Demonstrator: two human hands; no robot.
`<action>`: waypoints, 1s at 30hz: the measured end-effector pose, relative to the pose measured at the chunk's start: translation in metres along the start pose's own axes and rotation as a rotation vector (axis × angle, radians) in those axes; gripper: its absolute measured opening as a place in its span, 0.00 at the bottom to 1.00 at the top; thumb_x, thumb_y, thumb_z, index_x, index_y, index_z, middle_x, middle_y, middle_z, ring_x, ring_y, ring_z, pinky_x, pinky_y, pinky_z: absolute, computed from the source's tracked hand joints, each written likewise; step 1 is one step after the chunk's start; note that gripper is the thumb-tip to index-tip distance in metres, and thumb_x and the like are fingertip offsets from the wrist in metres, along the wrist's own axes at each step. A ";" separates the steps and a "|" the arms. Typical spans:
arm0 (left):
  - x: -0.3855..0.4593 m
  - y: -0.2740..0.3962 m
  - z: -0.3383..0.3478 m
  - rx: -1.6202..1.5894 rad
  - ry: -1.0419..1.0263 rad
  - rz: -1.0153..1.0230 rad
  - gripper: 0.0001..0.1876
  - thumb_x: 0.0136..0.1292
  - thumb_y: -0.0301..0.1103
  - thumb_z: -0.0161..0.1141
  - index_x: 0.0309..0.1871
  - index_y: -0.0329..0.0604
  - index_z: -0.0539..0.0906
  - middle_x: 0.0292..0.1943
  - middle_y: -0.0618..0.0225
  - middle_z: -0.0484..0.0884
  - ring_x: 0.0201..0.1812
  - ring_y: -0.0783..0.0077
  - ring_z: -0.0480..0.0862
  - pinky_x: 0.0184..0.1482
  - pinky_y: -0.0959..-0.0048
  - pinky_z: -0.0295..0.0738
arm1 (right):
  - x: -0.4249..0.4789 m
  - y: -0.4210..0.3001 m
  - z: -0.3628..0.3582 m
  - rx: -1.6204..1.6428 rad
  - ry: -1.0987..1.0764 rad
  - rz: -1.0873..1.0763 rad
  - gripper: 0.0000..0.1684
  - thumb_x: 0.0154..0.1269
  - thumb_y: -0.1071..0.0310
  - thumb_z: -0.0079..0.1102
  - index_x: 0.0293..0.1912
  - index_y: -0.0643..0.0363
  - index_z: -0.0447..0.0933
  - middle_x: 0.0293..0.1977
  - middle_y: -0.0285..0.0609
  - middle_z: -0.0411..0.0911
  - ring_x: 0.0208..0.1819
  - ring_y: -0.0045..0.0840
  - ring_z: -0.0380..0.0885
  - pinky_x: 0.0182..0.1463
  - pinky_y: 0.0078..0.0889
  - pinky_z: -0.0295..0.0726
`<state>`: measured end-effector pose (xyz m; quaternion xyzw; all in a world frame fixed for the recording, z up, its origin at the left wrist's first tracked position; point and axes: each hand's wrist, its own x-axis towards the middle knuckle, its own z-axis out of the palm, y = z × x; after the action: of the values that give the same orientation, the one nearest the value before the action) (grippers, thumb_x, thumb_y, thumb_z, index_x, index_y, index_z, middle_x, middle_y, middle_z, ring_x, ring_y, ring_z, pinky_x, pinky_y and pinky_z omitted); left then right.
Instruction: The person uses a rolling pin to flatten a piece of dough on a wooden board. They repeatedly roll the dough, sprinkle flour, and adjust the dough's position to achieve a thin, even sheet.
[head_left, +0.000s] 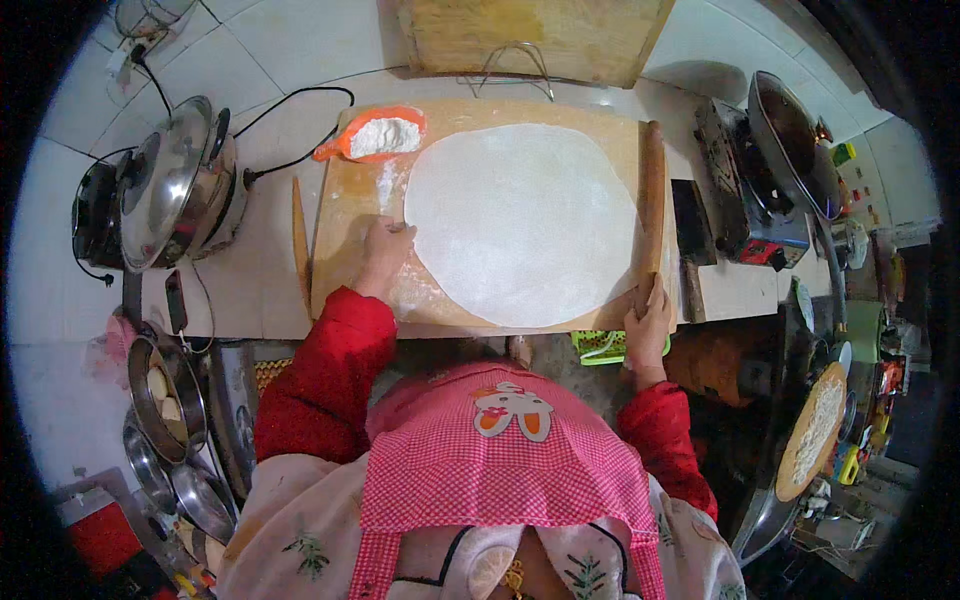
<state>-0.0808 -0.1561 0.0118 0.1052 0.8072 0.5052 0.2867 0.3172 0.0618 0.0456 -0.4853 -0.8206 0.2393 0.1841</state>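
Note:
A large, thin round sheet of dough (525, 225) lies flat on a floured wooden board (352, 202). My left hand (388, 244) is at the sheet's left edge, fingers bent; whether they pinch the dough cannot be told. Along the board's right side lies a wooden rolling pin (652, 195), upright in the picture, and my right hand (649, 315) is around its near end. An orange scoop (364, 135) filled with white flour rests at the board's far left corner. Left of the board is a slim, pointed wooden stick (301, 240).
A lidded electric pot (176, 187) and black cables stand at the left. On the right are a gas stove (765, 217) with a pan (787, 135). A wire rack (517, 67) sits behind the board. Metal bowls (199, 495) are lower left, a green basket (600, 346) below the counter edge.

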 end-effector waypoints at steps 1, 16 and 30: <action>-0.004 0.010 0.000 0.041 -0.031 0.010 0.13 0.62 0.33 0.67 0.43 0.31 0.83 0.28 0.67 0.81 0.25 0.78 0.78 0.26 0.74 0.75 | 0.000 -0.002 -0.004 0.014 -0.016 0.027 0.47 0.56 0.80 0.63 0.74 0.60 0.55 0.63 0.62 0.66 0.65 0.54 0.67 0.69 0.45 0.69; -0.017 0.004 0.011 0.321 -0.031 0.062 0.18 0.67 0.41 0.61 0.39 0.28 0.83 0.29 0.49 0.85 0.28 0.55 0.87 0.33 0.61 0.79 | 0.031 -0.033 0.007 -0.129 -0.301 -0.927 0.35 0.60 0.76 0.64 0.67 0.60 0.68 0.55 0.55 0.77 0.53 0.48 0.78 0.60 0.46 0.78; -0.089 0.033 0.017 0.745 0.185 0.735 0.26 0.60 0.41 0.69 0.59 0.40 0.76 0.53 0.55 0.78 0.58 0.50 0.75 0.61 0.50 0.65 | 0.082 -0.094 0.017 0.010 -0.383 -1.065 0.23 0.61 0.70 0.65 0.56 0.62 0.78 0.50 0.50 0.80 0.53 0.47 0.76 0.58 0.46 0.75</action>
<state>-0.0025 -0.1691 0.0669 0.4309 0.8637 0.2585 -0.0382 0.2039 0.0913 0.0911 0.0486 -0.9698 0.2010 0.1296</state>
